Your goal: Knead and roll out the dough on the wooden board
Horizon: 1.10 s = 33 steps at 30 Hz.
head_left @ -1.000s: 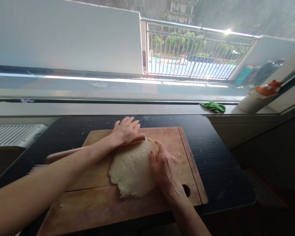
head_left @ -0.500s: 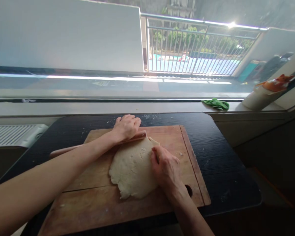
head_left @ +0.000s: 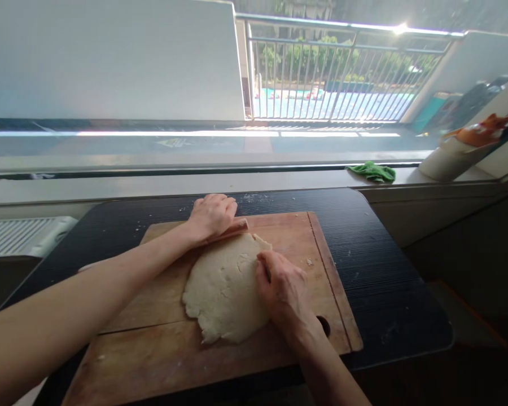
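A flat, uneven sheet of dough point(head_left: 226, 287) with a ragged near edge lies on the wooden cutting board point(head_left: 152, 361). Along its far edge rests a wooden rolling pin point(head_left: 239, 226), set at a slant. My left hand point(head_left: 214, 215) is closed over the pin near its right end, and my left forearm hides much of the rest. At the dough's right side is my right hand point(head_left: 283, 285), fingers curled in with the thumb close to the index finger. They touch the dough's edge; the fingertips are mostly hidden.
The board sits on a black table point(head_left: 376, 293) dusted with flour. Behind it, a windowsill point(head_left: 279, 179) carries a green cloth point(head_left: 373, 171) and a pale container point(head_left: 446, 160) with an orange figure on top. A white radiator point(head_left: 25, 234) stands at the left.
The view has shifted slightly. My left hand and the rolling pin have moved a little back from the dough's far edge. My right hand keeps its place at the dough's right side.
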Motion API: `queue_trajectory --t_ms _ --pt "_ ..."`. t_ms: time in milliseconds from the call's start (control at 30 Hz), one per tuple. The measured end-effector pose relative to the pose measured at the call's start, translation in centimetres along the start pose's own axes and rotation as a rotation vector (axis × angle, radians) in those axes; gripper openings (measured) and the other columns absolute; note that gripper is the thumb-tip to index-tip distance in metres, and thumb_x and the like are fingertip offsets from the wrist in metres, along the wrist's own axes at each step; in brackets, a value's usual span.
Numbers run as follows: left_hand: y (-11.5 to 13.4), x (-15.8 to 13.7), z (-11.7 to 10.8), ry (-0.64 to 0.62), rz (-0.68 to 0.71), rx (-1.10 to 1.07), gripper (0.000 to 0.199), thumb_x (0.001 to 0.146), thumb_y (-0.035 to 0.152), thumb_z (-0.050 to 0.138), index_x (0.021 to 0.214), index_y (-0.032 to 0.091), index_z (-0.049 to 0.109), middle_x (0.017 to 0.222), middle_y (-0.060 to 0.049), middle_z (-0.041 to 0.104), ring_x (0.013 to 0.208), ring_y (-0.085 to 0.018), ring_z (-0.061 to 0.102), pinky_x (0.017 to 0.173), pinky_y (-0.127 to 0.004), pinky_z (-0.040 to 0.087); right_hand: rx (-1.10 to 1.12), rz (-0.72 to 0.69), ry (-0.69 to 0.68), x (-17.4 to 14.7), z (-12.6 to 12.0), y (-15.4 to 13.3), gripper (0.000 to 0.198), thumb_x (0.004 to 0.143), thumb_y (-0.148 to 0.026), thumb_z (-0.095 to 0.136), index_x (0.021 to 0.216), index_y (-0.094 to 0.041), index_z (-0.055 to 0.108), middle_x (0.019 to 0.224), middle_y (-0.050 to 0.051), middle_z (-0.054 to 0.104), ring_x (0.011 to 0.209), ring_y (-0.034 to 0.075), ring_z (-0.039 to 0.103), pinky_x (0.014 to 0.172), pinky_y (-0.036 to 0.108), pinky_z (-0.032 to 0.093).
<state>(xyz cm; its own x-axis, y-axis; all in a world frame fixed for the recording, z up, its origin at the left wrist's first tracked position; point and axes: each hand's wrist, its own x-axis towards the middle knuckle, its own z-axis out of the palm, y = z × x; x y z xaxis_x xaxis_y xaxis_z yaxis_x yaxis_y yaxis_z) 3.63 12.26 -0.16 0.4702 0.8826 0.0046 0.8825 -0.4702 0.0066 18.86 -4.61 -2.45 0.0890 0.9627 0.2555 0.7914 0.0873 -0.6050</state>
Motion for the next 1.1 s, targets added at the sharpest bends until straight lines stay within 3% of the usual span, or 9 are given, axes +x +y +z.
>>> queue_trajectory --t_ms 67,267,433,533,767,1000,1100 --pt "0.1 -0.1 -0.1 -0.011 0.020 -0.007 0.043 0.094 0.038 0.028 0.114 0.016 0.059 0.129 -0.011 0.055 0.121 -0.023 0.044 0.101 -0.039 0.031 0.001 0.000 0.002 0.0 0.0 0.0 0.018 0.092 -0.022 0.044 0.097 -0.023 0.061 0.091 0.000 0.068 0.084 0.014 0.063 0.074 0.022 0.040" --pt "3.1 -5.1 -0.2 0.054 0.121 -0.038 0.048 0.093 0.041 0.021 0.130 0.027 0.049 0.135 -0.002 0.052 0.123 -0.020 0.044 0.102 -0.037 0.032 0.005 0.009 -0.008 -0.1 0.0 0.0 0.019 0.092 -0.023 0.042 0.098 -0.023 0.061 0.091 0.001 0.068 0.084 0.014 0.063 0.074 0.022 0.041" --pt "1.4 -1.7 0.2 -0.054 -0.023 -0.045 0.054 0.093 0.044 0.017 0.133 0.022 0.046 0.140 -0.006 0.047 0.128 -0.023 0.040 0.105 -0.040 0.029 0.006 -0.003 -0.014 -0.1 0.0 0.1 0.018 0.091 -0.022 0.044 0.098 -0.023 0.060 0.092 0.001 0.067 0.085 0.014 0.063 0.074 0.022 0.040" --pt "0.7 -0.2 0.2 -0.145 -0.032 -0.048 0.056 0.092 0.046 0.020 0.133 0.018 0.046 0.143 -0.007 0.044 0.132 -0.023 0.036 0.106 -0.039 0.028 0.010 -0.004 -0.002 -0.1 0.0 0.2 0.018 0.091 -0.022 0.044 0.098 -0.022 0.060 0.094 0.001 0.067 0.085 0.014 0.063 0.075 0.022 0.041" --pt "3.7 -4.7 -0.3 -0.029 0.058 -0.039 0.052 0.093 0.046 0.016 0.132 0.030 0.046 0.141 -0.001 0.046 0.129 -0.019 0.040 0.106 -0.036 0.029 -0.014 0.001 -0.013 0.0 0.0 0.1 0.018 0.092 -0.023 0.043 0.097 -0.023 0.061 0.091 0.001 0.067 0.084 0.014 0.063 0.073 0.023 0.040" --pt "1.0 0.1 0.4 -0.095 -0.062 -0.079 0.056 0.092 0.047 0.020 0.133 0.019 0.045 0.140 -0.008 0.046 0.129 -0.024 0.039 0.106 -0.042 0.028 -0.030 -0.005 -0.007 0.0 -0.1 0.0 0.017 0.090 -0.021 0.045 0.095 -0.022 0.061 0.091 0.000 0.068 0.083 0.013 0.062 0.072 0.022 0.040" --pt "1.5 -0.8 0.3 -0.068 -0.033 -0.063 0.053 0.092 0.044 0.020 0.130 0.021 0.048 0.138 -0.007 0.049 0.127 -0.022 0.041 0.104 -0.039 0.030 -0.022 -0.009 0.000 0.0 -0.2 0.0 0.018 0.090 -0.021 0.045 0.096 -0.022 0.062 0.091 0.000 0.068 0.083 0.013 0.062 0.074 0.022 0.040"
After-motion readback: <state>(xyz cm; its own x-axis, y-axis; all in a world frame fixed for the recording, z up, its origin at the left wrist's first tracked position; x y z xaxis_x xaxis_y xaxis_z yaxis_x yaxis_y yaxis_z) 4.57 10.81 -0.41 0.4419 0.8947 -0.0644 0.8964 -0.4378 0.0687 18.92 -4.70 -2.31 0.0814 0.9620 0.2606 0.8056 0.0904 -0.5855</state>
